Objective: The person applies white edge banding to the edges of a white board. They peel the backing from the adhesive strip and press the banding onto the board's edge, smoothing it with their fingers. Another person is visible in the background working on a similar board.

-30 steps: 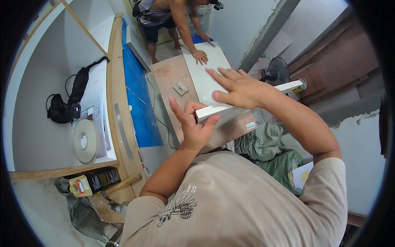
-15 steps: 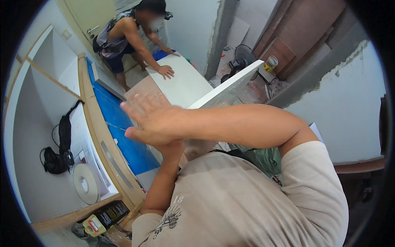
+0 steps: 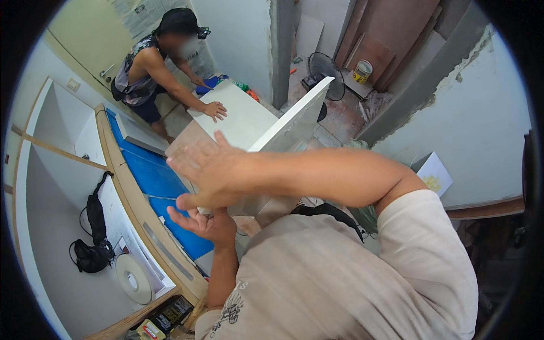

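At the near end of the white panel point(image 3: 300, 130), the left hand point(image 3: 218, 226) is palm up, fingers loosely extended; the right hand overlaps it, so whether it grips the panel cannot be told. The right hand point(image 3: 215, 170), motion-blurred, is spread open over that same end, clenching nothing. The panel stands tilted on edge before the person's chest: long and straight, with a bright, narrow white edge uppermost and a greyer, slightly shiny face.

Well left of the panel's near end and nearer the person is a black-and-yellow container point(image 3: 170, 314), contents hidden. Left of the panel, an open white cabinet point(image 3: 48, 187) holds a pale roll point(image 3: 146, 283), a black pouch point(image 3: 90, 258) and papers point(image 3: 139, 243). Just beyond the panel lies a flat white board point(image 3: 243, 107), a co-worker's hand point(image 3: 215, 110) resting on it. Past the panel's far end are a fan point(image 3: 330, 73) and a yellow tin point(image 3: 362, 71), its contents unclear.
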The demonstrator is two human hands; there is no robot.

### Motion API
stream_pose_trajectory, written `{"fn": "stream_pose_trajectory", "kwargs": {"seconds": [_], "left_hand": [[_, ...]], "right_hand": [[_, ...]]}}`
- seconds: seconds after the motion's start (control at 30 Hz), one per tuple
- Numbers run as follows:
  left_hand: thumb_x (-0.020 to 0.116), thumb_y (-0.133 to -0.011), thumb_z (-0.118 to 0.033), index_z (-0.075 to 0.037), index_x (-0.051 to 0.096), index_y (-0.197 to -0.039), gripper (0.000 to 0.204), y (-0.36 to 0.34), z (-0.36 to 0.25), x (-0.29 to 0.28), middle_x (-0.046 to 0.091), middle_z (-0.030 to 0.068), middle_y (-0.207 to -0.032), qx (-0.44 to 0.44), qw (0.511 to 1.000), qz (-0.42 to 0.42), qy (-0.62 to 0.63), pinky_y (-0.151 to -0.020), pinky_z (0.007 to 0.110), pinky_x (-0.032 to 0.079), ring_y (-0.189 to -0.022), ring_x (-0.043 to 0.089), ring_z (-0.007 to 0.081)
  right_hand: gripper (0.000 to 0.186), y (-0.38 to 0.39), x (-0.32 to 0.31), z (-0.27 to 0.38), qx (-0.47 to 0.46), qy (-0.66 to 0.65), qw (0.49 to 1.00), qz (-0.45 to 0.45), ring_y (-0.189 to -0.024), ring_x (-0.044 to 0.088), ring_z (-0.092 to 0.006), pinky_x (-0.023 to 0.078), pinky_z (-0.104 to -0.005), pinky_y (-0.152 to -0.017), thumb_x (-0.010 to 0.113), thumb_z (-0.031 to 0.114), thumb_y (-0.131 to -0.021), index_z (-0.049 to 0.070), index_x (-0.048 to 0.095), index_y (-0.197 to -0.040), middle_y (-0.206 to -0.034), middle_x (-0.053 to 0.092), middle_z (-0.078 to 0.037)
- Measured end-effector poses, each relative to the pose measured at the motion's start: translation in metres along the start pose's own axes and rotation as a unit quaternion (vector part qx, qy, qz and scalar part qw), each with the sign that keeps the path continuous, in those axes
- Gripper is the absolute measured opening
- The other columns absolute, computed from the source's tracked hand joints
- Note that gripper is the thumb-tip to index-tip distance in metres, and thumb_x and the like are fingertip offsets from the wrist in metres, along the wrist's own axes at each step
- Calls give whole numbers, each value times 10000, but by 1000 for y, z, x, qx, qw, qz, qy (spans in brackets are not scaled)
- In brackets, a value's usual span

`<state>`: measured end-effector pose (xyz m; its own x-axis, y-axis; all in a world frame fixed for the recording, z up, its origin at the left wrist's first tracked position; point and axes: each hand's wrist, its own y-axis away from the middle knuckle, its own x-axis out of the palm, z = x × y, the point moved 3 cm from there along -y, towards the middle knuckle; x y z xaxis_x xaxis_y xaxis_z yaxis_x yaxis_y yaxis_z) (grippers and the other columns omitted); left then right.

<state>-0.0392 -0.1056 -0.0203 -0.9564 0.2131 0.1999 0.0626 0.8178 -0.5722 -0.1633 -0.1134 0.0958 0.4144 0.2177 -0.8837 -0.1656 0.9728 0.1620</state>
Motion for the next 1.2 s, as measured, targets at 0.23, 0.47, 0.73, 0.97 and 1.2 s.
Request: {"fn": "stream_pose_trajectory", "kwargs": {"seconds": [0.23,0.47,0.73,0.97,1.2], "left_hand": [[714,-874,-3,-71,559,-1152,325,-15,-1,-7,585,93,-944,101,989,93,-53,-780,315,468,-864,547,190],[730,-884,-54,-83,550,-1177,345,-18,-1,-7,580,85,-946,122,985,97,-79,-774,300,462,-864,547,182],[783,-861,-133,-91,452,-1312,561,-13,18,-13,573,71,-944,82,994,53,-40,-781,265,444,-863,544,151],[823,-825,-154,-118,63,-1543,1046,-13,15,-10,562,43,-925,-22,998,40,33,-782,243,442,-838,540,107],[818,-805,-67,-179,-39,-1564,1150,-8,13,-8,558,39,-916,-12,999,32,11,-744,237,444,-799,535,109]], "right_hand": [[860,26,-30,-93,75,84,993,-22,-1502,121,-417,45,-622,-1184,230,717,-956,153,115,-1595,-1615,172,-233],[870,52,-60,-198,145,84,985,-51,-1512,118,-377,16,-617,-1182,157,772,-929,219,94,-1599,-1631,167,-178],[879,81,-108,-293,265,132,954,-41,-1515,113,-366,-23,-619,-1176,92,784,-920,225,113,-1598,-1640,174,-129],[1024,43,-67,-239,113,100,988,35,-1516,79,-372,-13,-561,-1203,73,895,-804,247,119,-1595,-1631,188,-145],[891,7,-25,-133,82,87,989,87,-1508,102,-395,44,-545,-1208,132,795,-914,226,91,-1598,-1621,169,-212]]}}
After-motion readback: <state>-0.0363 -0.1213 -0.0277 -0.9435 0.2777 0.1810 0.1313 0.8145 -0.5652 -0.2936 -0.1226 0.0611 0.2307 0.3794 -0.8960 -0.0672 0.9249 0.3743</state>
